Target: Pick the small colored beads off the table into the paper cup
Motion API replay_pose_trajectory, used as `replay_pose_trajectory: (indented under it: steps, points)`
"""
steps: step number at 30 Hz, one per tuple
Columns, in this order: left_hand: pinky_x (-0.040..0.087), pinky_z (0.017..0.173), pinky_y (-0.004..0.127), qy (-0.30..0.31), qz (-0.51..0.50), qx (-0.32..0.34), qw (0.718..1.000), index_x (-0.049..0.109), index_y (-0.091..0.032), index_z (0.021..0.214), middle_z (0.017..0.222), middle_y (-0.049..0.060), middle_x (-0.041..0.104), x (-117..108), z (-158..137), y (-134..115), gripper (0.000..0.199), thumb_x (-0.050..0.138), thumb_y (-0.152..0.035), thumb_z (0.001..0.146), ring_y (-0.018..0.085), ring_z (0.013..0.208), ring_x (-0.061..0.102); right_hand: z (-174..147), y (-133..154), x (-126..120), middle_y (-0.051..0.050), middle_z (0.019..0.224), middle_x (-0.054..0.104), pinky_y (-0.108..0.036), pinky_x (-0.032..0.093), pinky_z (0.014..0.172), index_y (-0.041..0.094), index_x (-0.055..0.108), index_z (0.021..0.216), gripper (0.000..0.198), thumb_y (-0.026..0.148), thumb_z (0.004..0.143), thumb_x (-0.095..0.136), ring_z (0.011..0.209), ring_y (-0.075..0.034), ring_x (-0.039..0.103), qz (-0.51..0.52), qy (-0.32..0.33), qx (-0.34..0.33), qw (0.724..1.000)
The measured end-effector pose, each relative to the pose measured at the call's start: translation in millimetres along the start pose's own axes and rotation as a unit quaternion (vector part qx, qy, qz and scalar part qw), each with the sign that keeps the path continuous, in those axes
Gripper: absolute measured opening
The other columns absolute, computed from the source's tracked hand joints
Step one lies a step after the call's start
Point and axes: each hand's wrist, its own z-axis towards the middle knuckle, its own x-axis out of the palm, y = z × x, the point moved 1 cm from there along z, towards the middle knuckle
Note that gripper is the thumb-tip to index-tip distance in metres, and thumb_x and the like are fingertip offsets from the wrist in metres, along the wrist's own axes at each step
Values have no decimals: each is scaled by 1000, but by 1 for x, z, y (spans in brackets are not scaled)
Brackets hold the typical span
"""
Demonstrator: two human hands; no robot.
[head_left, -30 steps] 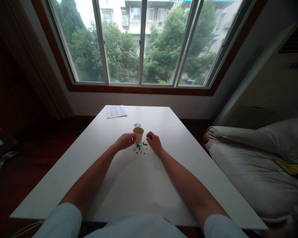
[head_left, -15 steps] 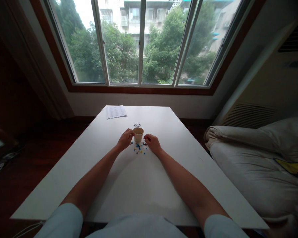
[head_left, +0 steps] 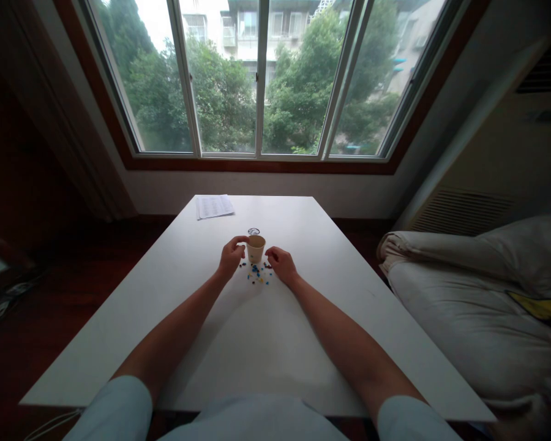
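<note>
A beige paper cup (head_left: 256, 251) stands upright near the far middle of the white table. My left hand (head_left: 232, 254) is at the cup's left side; its index finger reaches to the rim and its thumb is apart below. Close to the cup's right side, my right hand (head_left: 281, 262) rests with its fingers curled in, and whatever they may hold is too small to tell. Several small beads (head_left: 256, 269), blue, yellow and dark, lie scattered in front of the cup between my hands. Behind the cup is a small round, dark-rimmed object (head_left: 253, 232).
Printed sheets of paper (head_left: 215, 206) lie at the table's far left corner. The white table (head_left: 257, 355) stands before a wide window (head_left: 257, 92). To its right is a padded sofa (head_left: 450, 294), and cables (head_left: 4, 300) lie on the floor at left.
My left hand's fingers have spread, the index finger now stretched to the cup's rim and the thumb lower. My right hand has hardly moved.
</note>
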Motion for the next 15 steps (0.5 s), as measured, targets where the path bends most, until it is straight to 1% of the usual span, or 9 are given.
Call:
replay_pose_trajectory:
  steps: [2,4,6,10,15]
  points:
    - [46,58,23,5,-48,-17,999,69,-17,113,110,6,71,1,1,-2,37,55,-19,78,7,58,52,0,-1,0,1,69,58,-23,38,62,19,69,90,22,23,83,48,63,-13,46,-7,1,0,1000]
    - [48,57,23,11,-85,-42,995,67,-16,118,122,8,69,3,3,-4,42,58,-19,77,5,56,51,0,-2,0,2,69,58,-23,38,62,19,68,90,22,23,83,48,62,-13,46,-12,3,-1,1000]
    - [48,54,23,19,-124,-74,989,66,-15,122,124,10,69,6,4,-5,47,59,-19,75,3,53,48,-1,-2,0,2,69,58,-23,37,62,19,68,91,22,22,83,47,62,-13,46,-14,5,-3,1000]
    - [51,53,23,42,-206,-138,968,62,-13,126,123,11,69,9,6,-10,52,62,-18,74,2,50,43,-1,-2,-1,2,70,59,-23,37,62,19,68,90,22,22,83,47,62,-13,47,-16,6,-9,1000]
    - [54,53,24,59,-236,-177,954,60,-13,130,128,11,67,9,5,-19,55,67,-20,76,1,49,42,-1,-1,-1,1,70,59,-23,38,61,19,68,90,22,23,82,48,62,-13,48,-13,4,2,1000]
